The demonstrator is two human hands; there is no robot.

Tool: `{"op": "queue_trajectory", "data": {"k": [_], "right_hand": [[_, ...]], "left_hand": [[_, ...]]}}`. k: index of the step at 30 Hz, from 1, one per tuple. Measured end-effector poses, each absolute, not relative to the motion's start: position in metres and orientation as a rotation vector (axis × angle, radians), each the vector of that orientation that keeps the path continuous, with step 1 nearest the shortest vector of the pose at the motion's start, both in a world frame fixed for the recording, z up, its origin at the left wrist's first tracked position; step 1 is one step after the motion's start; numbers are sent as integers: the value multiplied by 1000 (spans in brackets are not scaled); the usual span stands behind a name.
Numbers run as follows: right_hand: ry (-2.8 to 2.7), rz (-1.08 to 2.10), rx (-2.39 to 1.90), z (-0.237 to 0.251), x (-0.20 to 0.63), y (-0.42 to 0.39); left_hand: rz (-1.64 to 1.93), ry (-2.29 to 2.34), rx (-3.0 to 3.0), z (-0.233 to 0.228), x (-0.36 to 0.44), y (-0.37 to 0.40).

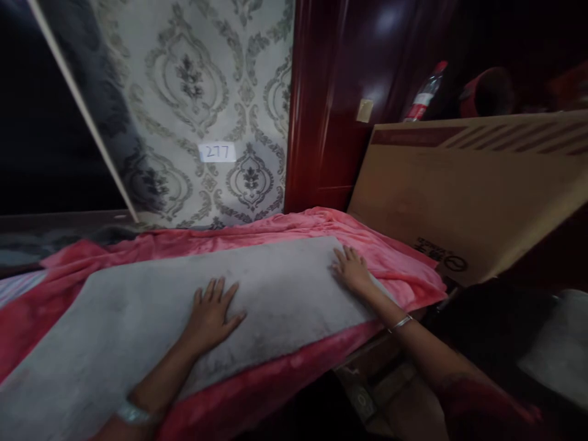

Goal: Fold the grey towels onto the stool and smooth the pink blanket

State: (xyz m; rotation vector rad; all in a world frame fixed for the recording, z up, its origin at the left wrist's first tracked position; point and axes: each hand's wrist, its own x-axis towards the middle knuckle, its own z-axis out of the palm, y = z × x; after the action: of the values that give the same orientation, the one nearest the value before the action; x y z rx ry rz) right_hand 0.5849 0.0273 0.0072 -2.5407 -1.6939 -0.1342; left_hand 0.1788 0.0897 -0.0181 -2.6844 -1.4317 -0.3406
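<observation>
A grey blanket (138, 312) lies spread flat over a pink blanket (257, 236) on a bed. My left hand (211, 312) rests palm down on the middle of the grey blanket, fingers apart. My right hand (351, 269) presses flat on the grey blanket's right end, close to where the pink blanket bunches at the bed's corner. Neither hand holds anything. A bracelet sits on each wrist.
A large cardboard box (468, 184) leans at the right of the bed. Behind it stand a plastic bottle (425, 95) and a dark red wooden door (340, 104). Patterned wallpaper with a label reading 277 (217, 152) backs the bed.
</observation>
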Motion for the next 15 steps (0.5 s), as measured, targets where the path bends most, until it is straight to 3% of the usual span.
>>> {"op": "queue_trajectory", "data": {"k": [4,8,12,15], "right_hand": [[-2175,92,-2032,12,475,47],[-2485,210,-1548,7,383,50],[-2648,285,-1244,-7,350,45],[-2622,316,-1218,-16,349,42]], "left_hand": [[-359,-1476,-2748,-10,181,79],[-672,-1361,-2773,-11,172,78],[-905,-1308,-2739,-18,165,80],[-753,-1258,-2828,-20,169,78]]}}
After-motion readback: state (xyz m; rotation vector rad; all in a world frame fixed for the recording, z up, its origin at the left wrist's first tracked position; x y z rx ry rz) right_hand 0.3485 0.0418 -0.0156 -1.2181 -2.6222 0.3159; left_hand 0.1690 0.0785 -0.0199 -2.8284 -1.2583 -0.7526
